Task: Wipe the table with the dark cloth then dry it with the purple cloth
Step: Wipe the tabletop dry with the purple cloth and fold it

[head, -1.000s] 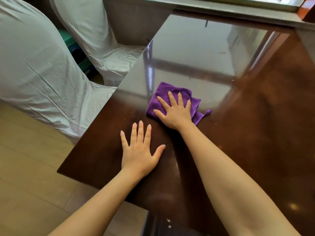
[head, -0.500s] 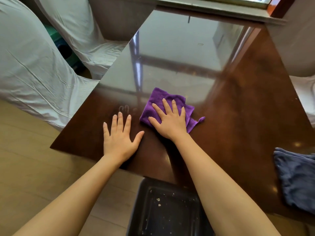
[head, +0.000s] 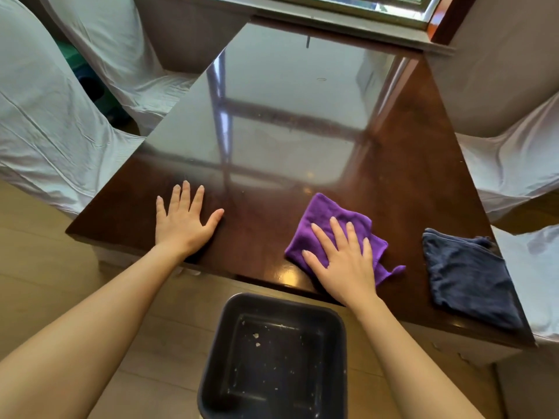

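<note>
The purple cloth point(head: 328, 220) lies folded on the glossy dark wooden table point(head: 302, 116), near its front edge. My right hand point(head: 343, 261) presses flat on top of the cloth with fingers spread. Palm down on bare wood, my left hand point(head: 184, 220) rests near the front left corner, holding nothing. The dark blue cloth point(head: 467, 275) lies folded at the front right corner, apart from both hands.
A black square bin point(head: 272, 355) with a few crumbs stands on the floor below the front edge. White-covered chairs flank the table on the left point(head: 45, 116) and right point(head: 511, 164). A window sill point(head: 332, 16) runs along the far edge.
My right hand has slid the purple cloth rightward along the front edge, away from my left hand. The view has pulled back, and the dark cloth and bin came into sight.
</note>
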Available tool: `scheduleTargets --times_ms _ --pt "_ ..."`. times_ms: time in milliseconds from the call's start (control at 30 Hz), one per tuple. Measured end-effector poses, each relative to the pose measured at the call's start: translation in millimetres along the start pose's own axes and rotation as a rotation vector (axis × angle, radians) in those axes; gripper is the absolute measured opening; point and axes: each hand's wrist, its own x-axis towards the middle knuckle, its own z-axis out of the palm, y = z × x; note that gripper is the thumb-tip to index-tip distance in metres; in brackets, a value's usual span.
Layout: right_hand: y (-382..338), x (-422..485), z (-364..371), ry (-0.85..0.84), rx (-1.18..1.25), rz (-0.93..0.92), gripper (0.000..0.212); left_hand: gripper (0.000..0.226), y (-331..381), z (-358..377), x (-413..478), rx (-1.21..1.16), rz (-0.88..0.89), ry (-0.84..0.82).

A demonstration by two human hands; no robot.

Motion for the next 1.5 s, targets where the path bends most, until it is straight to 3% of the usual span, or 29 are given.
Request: scheduleTargets --times_ms 167,467,833,1033,1333,1500 --pt "9 -22 -2 -0.029 0.0 0.117 0.064 0.076 -1 1 -1 0.008 0.007 0.008" --pt "-44 -32 22 0.07 -0.012 0.207 0.065 0.076 -2 5 2 0.005 0.023 0.014" --pt "-142 -17 40 0.078 0.056 0.161 0.063 0.075 -4 7 5 -0.023 0.051 -0.012" --pt "-156 -12 42 0.057 0.055 0.131 0.063 0.075 -34 -6 7 0.017 0.159 -0.038" --pt "-174 7 44 0.022 0.06 0.064 0.061 0.084 -96 -12 12 0.012 0.172 -0.021" --pt "-187 36 47 -0.013 0.059 -0.007 0.061 0.072 -99 -11 11 -0.018 0.19 0.002"
